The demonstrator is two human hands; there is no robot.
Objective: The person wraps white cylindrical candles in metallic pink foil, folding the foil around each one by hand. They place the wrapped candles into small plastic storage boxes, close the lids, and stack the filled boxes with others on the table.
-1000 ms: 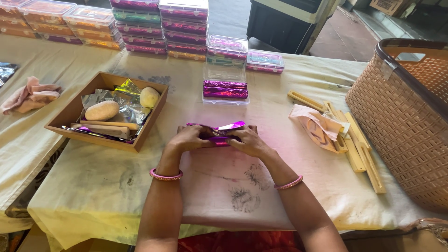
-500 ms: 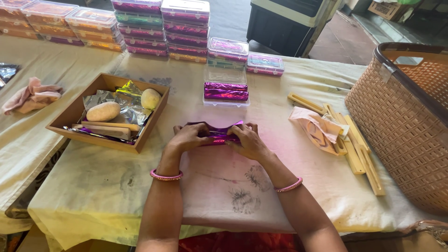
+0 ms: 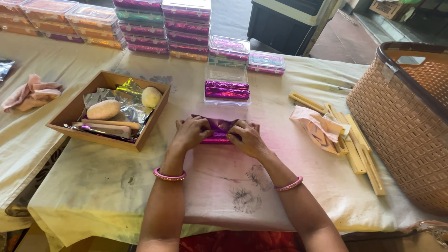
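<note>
Both hands press on a shiny purple foil wrap (image 3: 219, 130) lying on the cloth-covered table (image 3: 93, 186). My left hand (image 3: 191, 134) holds its left end and my right hand (image 3: 248, 138) holds its right end, fingers curled over the foil. Each wrist wears a pink bangle. Just beyond the hands stands an open clear plastic box (image 3: 227, 88) with two purple foil-wrapped bars in it.
A wooden tray (image 3: 70, 114) at the left holds foil sheets, two pale lumps and wooden sticks. Stacks of lidded boxes (image 3: 186, 28) line the far edge. Wooden moulds (image 3: 359, 149) and a pink cloth (image 3: 322, 130) lie at the right, beside a tan woven basket (image 3: 406, 126).
The hands have stayed on the purple foil, pressing and folding it lower and flatter against the table. Nothing else has moved.
</note>
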